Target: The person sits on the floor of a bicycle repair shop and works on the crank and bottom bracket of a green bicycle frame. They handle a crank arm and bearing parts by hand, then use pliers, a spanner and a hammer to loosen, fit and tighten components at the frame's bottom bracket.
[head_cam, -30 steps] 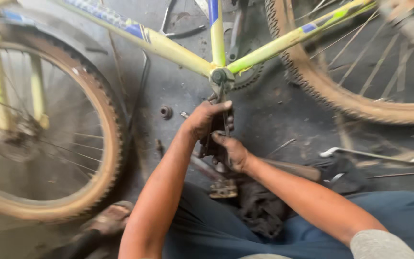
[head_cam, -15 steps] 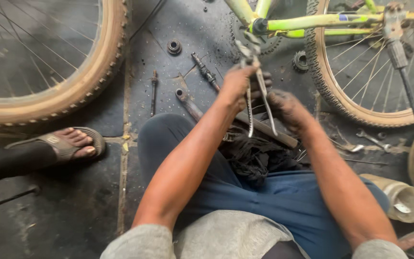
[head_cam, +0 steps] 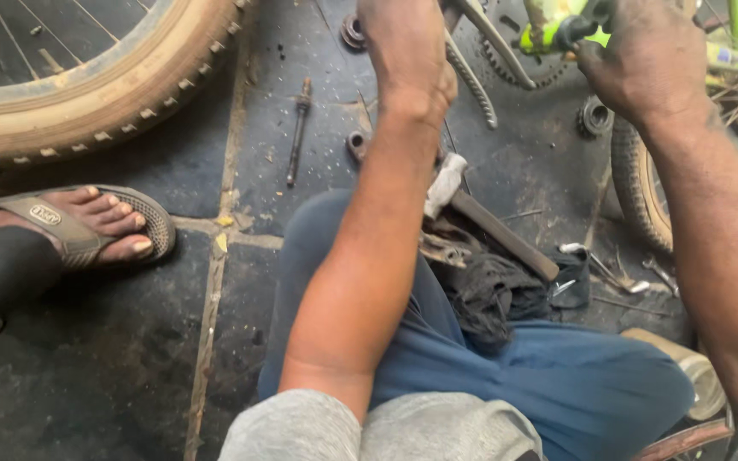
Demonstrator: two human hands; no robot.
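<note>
Both hands are now being seen raised nearer the frame than half a second ago. Left hand (head_cam: 407,55) is being clenched on a crank arm (head_cam: 471,77); right hand (head_cam: 647,55) is being closed around the green bike frame (head_cam: 557,21). Crank work is apparently being done; steady bracing is being called for. Forearms are being stretched forward over a hammer (head_cam: 480,218).

Two hands (head_cam: 407,51) (head_cam: 647,60), two tyres (head_cam: 104,94) (head_cam: 638,192), one hammer (head_cam: 489,222), one sandalled foot (head_cam: 87,222).
</note>
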